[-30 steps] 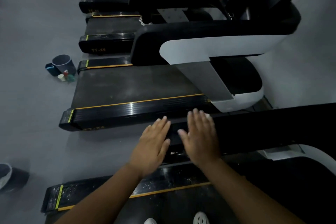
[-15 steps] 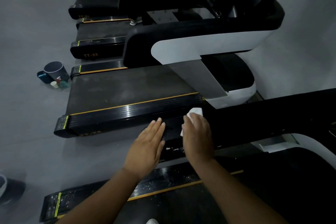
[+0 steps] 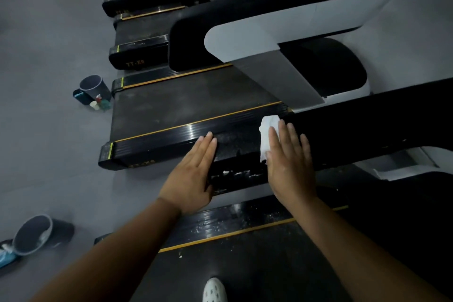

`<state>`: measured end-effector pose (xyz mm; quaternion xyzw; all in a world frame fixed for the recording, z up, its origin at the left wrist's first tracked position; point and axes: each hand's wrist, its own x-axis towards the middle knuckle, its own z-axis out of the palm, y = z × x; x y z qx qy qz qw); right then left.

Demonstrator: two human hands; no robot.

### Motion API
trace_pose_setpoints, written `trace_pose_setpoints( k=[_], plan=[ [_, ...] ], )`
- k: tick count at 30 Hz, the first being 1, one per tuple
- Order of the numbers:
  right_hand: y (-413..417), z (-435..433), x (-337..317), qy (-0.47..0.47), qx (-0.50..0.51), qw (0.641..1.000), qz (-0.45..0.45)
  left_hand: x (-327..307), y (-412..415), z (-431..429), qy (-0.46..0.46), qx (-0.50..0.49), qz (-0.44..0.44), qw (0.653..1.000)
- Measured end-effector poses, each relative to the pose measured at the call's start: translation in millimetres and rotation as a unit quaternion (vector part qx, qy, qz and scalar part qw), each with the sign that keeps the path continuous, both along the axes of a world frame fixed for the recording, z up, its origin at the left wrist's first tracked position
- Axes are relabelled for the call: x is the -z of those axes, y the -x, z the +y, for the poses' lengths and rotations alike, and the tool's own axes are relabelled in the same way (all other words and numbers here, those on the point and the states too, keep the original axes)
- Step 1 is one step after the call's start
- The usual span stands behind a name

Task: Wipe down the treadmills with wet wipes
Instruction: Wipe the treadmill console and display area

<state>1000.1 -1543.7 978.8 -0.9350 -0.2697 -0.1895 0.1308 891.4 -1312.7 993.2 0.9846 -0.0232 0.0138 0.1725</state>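
A black handrail [image 3: 367,130] of the treadmill I stand on runs across the middle of the view. My right hand [image 3: 289,162] lies flat on it with straight fingers, pressing a white wet wipe [image 3: 267,135] that sticks out to the left of and beyond the fingers. My left hand [image 3: 193,171] rests flat with straight fingers on the rail's left end, empty. White specks dot the rail's end [image 3: 235,174] between my hands. Below lies this treadmill's black side strip [image 3: 232,223], dusty with white crumbs.
The neighbouring treadmill [image 3: 183,110] has a dark belt, yellow-lined side rails and a white and black arm above. More treadmills stand behind it. A grey bucket [image 3: 94,87] with bottles stands on the floor at left; another bucket [image 3: 36,233] lies tipped at lower left. My white shoe [image 3: 214,289] shows below.
The wipe under my right hand has come further into view and the hand has slid right along the rail. My left hand has stayed flat on the rail's end.
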Motion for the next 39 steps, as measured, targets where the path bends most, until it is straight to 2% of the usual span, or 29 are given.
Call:
trace_pose_setpoints(
  k=[6, 9, 14, 20, 26, 28, 30, 33, 35, 37, 39],
  plan=[
    [2, 11, 0, -0.008, 0.033, 0.999, -0.023, 10, -2, 1, 0.029, 0.016, -0.040, 0.999],
    [-2, 20, 4, -0.063, 0.038, 0.995, -0.068, 19, -4, 5, 0.055, 0.034, -0.077, 0.995],
    [-1, 38, 25, -0.151, -0.020, 0.979, -0.135, 39, -7, 13, 0.060, 0.075, -0.171, 0.981],
    [13, 54, 91, -0.197, -0.014, 0.959, -0.205, 77, -21, 29, 0.005, 0.156, -0.350, 0.924],
    [11, 82, 118, -0.242, 0.025, 0.937, -0.252, 96, -33, 34, -0.023, 0.170, -0.447, 0.878],
    [21, 100, 130, -0.231, -0.010, 0.930, -0.287, 98, -32, 35, -0.027, 0.168, -0.462, 0.870],
    [31, 112, 168, -0.163, -0.059, 0.929, -0.327, 107, -27, 36, -0.030, 0.167, -0.474, 0.864],
    [26, 91, 224, -0.081, -0.055, 0.932, -0.349, 134, -17, 38, -0.037, 0.152, -0.488, 0.859],
    [15, 78, 217, -0.100, -0.015, 0.931, -0.350, 150, -16, 38, -0.032, 0.138, -0.494, 0.858],
    [11, 90, 176, -0.178, 0.009, 0.927, -0.331, 154, -19, 39, -0.035, 0.133, -0.505, 0.852],
    [21, 118, 146, -0.229, -0.008, 0.914, -0.336, 153, -22, 40, -0.042, 0.134, -0.516, 0.845]
  ],
)
